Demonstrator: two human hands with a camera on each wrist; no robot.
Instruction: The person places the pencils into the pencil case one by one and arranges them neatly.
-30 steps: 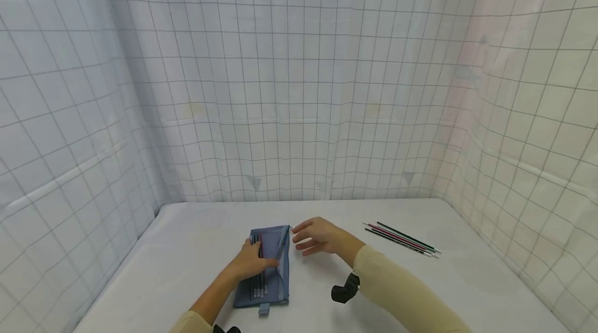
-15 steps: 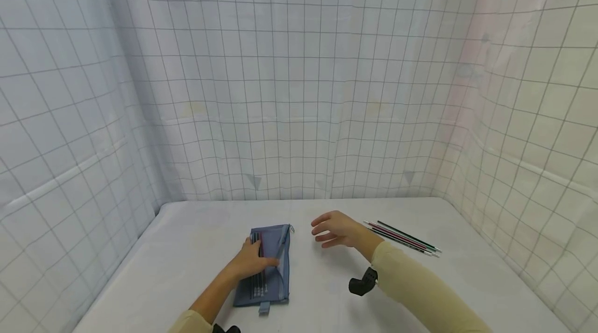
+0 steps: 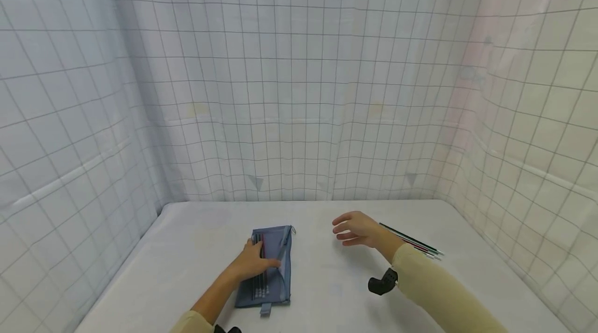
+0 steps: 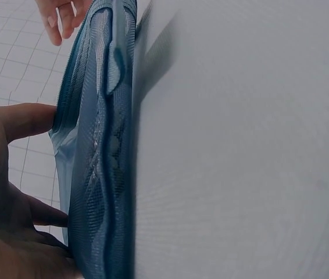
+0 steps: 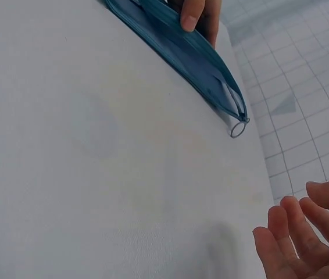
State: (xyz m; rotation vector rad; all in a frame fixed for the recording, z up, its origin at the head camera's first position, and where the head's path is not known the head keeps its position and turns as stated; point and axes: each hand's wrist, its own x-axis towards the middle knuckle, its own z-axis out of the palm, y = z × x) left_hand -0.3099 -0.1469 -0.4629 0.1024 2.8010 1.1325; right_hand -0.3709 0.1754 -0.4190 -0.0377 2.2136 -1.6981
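We see the left hand (image 3: 247, 263) resting on the pouch (image 3: 274, 286) on the table (image 3: 196, 239), thumb and fingers spread; the right wrist view best shows its gaping mouth. Rightward, the right hand (image 3: 357, 228) hovers, fingers apart, and only the head view shows us loose pencils (image 3: 418, 243).

Head: I read bright, diffuse light, cool on the left wall (image 3: 60, 115), warmer on the right wall (image 3: 537, 115), faint shadows on the worktop (image 3: 327, 281) | wrists: I get dimmer, greyer feeds | left wrist: blurry shadow beside the pouch (image 4: 97, 186) | right wrist: pale, low contrast
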